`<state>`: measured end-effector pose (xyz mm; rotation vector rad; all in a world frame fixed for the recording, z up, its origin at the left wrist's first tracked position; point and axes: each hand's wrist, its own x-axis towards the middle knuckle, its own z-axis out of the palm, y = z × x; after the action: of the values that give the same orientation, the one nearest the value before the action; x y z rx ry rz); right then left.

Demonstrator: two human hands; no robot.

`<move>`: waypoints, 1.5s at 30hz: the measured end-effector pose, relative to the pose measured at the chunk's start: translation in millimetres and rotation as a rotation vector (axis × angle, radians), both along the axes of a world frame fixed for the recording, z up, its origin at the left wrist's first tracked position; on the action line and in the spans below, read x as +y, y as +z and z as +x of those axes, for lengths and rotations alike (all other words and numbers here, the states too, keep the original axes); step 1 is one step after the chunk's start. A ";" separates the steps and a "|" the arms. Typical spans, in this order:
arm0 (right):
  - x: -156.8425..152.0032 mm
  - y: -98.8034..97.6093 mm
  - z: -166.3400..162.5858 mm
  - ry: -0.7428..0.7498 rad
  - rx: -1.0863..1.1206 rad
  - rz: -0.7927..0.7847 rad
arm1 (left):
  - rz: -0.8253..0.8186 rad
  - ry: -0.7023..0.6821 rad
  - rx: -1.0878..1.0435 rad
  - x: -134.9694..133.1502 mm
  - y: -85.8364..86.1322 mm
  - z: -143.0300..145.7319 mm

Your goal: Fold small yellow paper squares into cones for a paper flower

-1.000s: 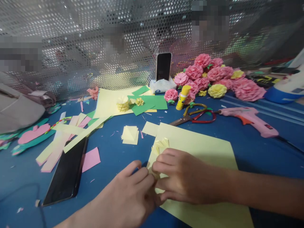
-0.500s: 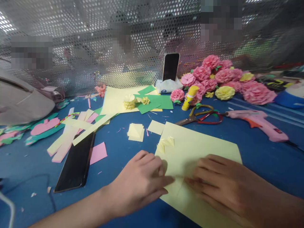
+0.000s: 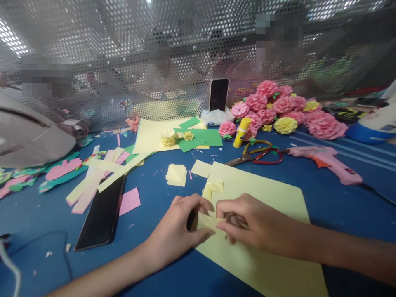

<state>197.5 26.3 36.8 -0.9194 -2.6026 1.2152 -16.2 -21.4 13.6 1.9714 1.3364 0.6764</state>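
Observation:
Between my two hands is a small piece of pale yellow paper (image 3: pixel 208 221), held above a large pale yellow sheet (image 3: pixel 262 198). My left hand (image 3: pixel 185 225) has thumb and forefinger curled around the paper's left side. My right hand (image 3: pixel 244 218) pinches its right edge between thumb and forefinger, the other fingers curled under. Just beyond my fingers, small folded yellow paper pieces (image 3: pixel 214 187) lie on the sheet's left corner. A stack of small yellow paper squares (image 3: pixel 176 175) sits farther back on the blue table, and a single yellow paper piece (image 3: pixel 201 168) is beside it.
To the right lie scissors (image 3: pixel 252 156) and a pink glue gun (image 3: pixel 328 159); a yellow glue stick (image 3: pixel 241 132) stands behind, near pink paper flowers (image 3: pixel 278 103). Leftward, paper strips (image 3: pixel 89 181) overlap a black phone (image 3: pixel 100 218). Another phone (image 3: pixel 219 95) leans upright near the perforated metal screen (image 3: pixel 117 82).
My right hand has moved left and turned so its thumb and forefinger pinch the small paper. My hands are closer together, and the paper is now visible between them. The view has shifted slightly.

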 end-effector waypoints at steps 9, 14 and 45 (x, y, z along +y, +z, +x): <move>-8.4 -12.9 11.0 0.002 -0.143 0.362 | 0.047 0.004 0.017 -4.9 -4.7 4.0; 3.4 -24.5 16.8 0.129 0.056 0.543 | 0.224 -0.095 0.067 -7.5 -6.8 -0.1; 20.2 -25.2 32.4 0.458 0.202 0.656 | 0.540 -0.366 0.251 -3.4 -5.8 -8.8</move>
<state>229.9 46.5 11.6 -0.0795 -2.8120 0.3956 -25.1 -24.8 7.8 2.7240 0.9392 0.6722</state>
